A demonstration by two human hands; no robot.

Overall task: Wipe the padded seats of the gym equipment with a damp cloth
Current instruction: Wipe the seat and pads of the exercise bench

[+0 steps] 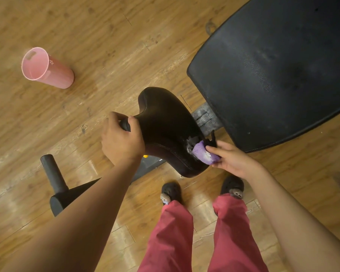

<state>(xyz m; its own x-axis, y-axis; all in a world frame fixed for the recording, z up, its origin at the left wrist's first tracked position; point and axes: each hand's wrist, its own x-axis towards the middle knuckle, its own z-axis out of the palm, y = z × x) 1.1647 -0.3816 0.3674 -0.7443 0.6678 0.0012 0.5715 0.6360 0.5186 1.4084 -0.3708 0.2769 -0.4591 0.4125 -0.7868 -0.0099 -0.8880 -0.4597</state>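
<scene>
A small black padded seat (165,124), saddle-shaped and glossy, fills the middle of the view. Its right edge is torn, with pale stuffing showing. My left hand (122,140) grips the seat's narrow nose from the left. My right hand (232,160) holds a bunched purple and white cloth (203,154) against the torn right edge of the seat. A larger black padded backrest (273,61) lies to the upper right, with water droplets on its surface.
A pink plastic cup (45,67) stands on the wooden floor at the left. A black foam-covered roller bar (53,173) sticks up at the lower left. A grey metal bracket (206,118) joins seat and backrest. My feet in dark slippers (232,186) stand below the seat.
</scene>
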